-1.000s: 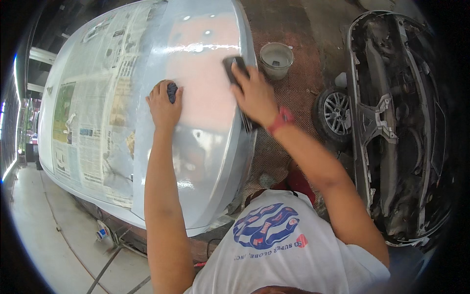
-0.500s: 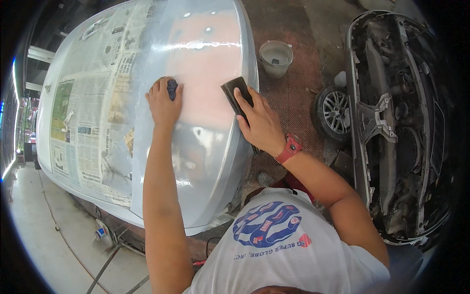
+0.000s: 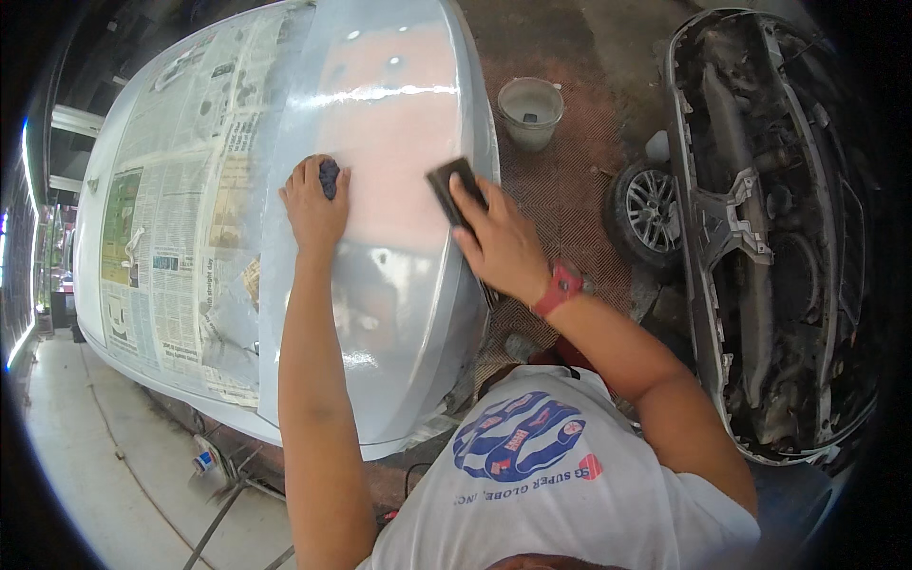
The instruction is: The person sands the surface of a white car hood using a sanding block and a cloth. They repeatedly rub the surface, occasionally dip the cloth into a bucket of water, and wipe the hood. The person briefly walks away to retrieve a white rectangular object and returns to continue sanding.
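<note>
A pale grey car panel [image 3: 380, 285] lies before me, wet and shiny, with a broad pinkish patch [image 3: 394, 195] in its middle. My left hand [image 3: 316, 217] rests on the panel left of this patch, fingers curled round a crumpled dark cloth [image 3: 329, 179]. At the patch's right side, my right hand [image 3: 513, 245] grips a dark, flat sanding block [image 3: 448, 195] between thumb and fingers. The block is near the panel's right edge; its underside is hidden, so I cannot tell whether it touches.
Newspaper sheets [image 3: 180, 256] cover the panel's left part. Right of it, a whitish bucket [image 3: 529, 114] with cloudy contents stands on the reddish patterned floor. Beyond are a wheel [image 3: 652, 211] and a dark car front [image 3: 760, 247] with its parts exposed. A can [image 3: 203, 460] is at lower left.
The sanding block has turned from a steep tilt to a flatter pose, with the right hand shifted slightly. My left hand keeps its place on the panel with the cloth.
</note>
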Available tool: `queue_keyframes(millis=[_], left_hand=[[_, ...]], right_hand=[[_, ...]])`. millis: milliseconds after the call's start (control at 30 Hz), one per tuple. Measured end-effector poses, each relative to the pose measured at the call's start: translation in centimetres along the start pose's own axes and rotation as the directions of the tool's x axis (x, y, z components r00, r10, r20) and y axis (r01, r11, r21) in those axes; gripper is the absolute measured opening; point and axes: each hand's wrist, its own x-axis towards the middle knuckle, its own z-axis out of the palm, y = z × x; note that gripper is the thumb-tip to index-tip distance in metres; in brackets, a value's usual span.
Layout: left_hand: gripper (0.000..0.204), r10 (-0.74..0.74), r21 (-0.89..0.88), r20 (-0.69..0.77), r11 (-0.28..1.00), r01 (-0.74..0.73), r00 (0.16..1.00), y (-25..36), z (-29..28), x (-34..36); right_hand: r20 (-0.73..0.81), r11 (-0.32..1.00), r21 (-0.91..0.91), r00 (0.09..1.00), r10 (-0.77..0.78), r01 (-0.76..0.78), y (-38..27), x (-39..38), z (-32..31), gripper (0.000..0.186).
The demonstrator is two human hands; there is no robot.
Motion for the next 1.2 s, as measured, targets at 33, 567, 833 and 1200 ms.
queue_keyframes(millis=[33,567,833,1200], left_hand=[[0.037,0.005,-0.008,-0.004,1.0,-0.005,1.0,0.1,-0.1,-0.1],[0.035,0.026,-0.006,0.0,1.0,-0.026,1.0,0.7,-0.1,0.4],[0.037,0.035,0.018,-0.019,0.999,-0.035,0.999,0.7,-0.3,-0.1],[0.036,0.028,-0.009,0.007,1.0,-0.028,1.0,0.7,0.4,0.2]], right_hand=[[-0.017,0.999,0.005,0.999,0.032,-0.032,1.2,2.5,0.2,0.07],[-0.009,0.978,0.044,0.979,0.205,-0.204,5.6,6.6,-0.4,0.072],[0.002,0.995,0.047,0.996,0.085,-0.085,0.5,-3.0,0.9,0.08],[-0.085,0.999,-0.003,0.995,0.041,-0.042,0.9,-0.5,1.1,0.07]])
